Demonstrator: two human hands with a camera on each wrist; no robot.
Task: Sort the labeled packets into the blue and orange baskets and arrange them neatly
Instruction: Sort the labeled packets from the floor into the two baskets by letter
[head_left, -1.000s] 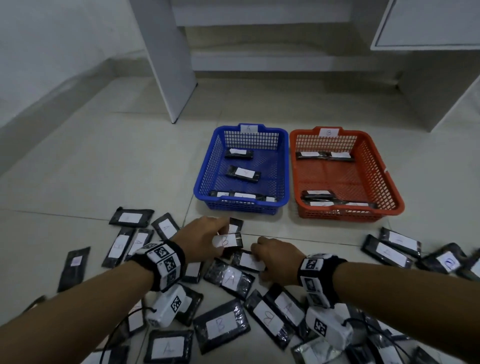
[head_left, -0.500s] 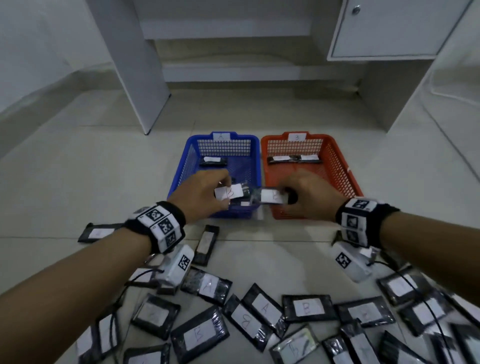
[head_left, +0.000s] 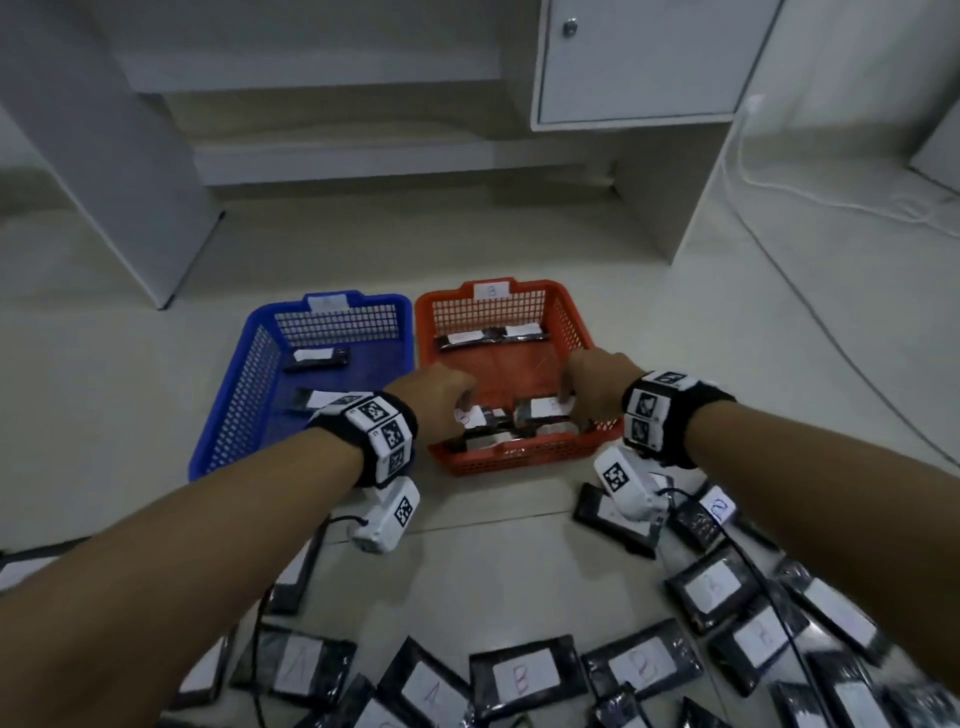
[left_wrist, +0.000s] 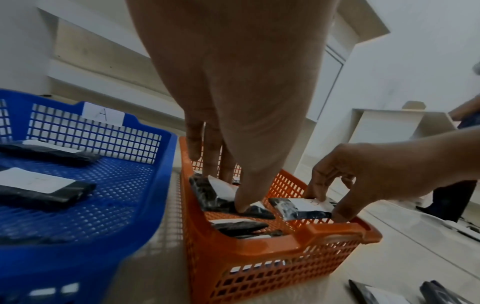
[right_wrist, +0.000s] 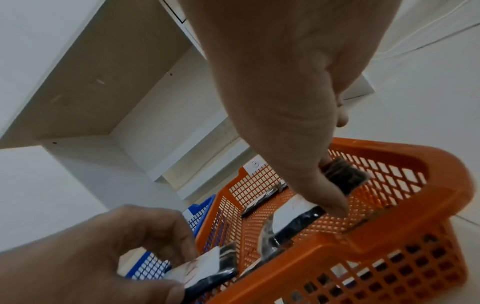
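Head-camera coverage takes in both baskets side by side on the pale tiled floor (head_left: 156, 364): the blue plastic mesh basket (head_left: 228, 415) on the left, tagged A, with black packets lying flat inside, and the orange plastic mesh basket (head_left: 576, 322) touching it on the right, tagged B. From there the fingers are hidden behind the knuckles. The left wrist view fills that gap: the left hand (left_wrist: 233, 102) reaches down into the orange basket, thumb and fingers pinching a black white-labelled packet (left_wrist: 221, 197) above the packets already lying at the near end. In the same view the right hand (left_wrist: 363, 174) shows with fingertips clamped on the edges of a second black labelled packet (left_wrist: 301, 207), held level just inside the near rim. The right wrist view confirms that grip from above (right_wrist: 298, 211), thumb on one edge, fingers on the other. Loose black labelled packets (head_left: 519, 675) lie scattered on the floor nearest the person, some overlapping. A white cabinet with a knobbed door (head_left: 639, 62) stands beyond the baskets, and a white cable (head_left: 831, 200) trails over the floor at right.
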